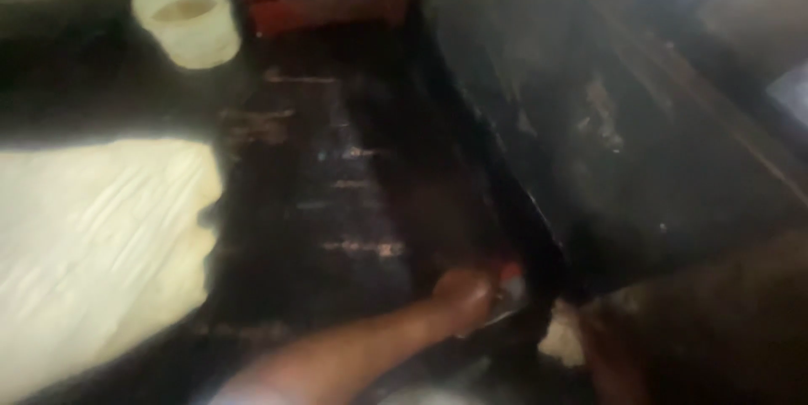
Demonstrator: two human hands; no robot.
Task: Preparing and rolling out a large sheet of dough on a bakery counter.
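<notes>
I am reaching my hand [461,294] down and forward to the near edge of the dark, wet-looking work surface [337,194], and my fingers are curling around something small with a red and grey bit [510,280] showing past them — the frame is too blurred for me to say what it is, or how firmly I am closing on it. From its size I am judging it light and hard, probably slick given how greasy everything around it is looking, so I am taking it low and close with the whole hand rather than by the fingertips. My other hand is not showing. To my left a broad pale sheet of soft dough [93,245] is lying flat — limp, easily torn. At the far left a cream plastic tub [187,19] is standing open, with a red container [324,1] just beside it; no label is readable.
</notes>
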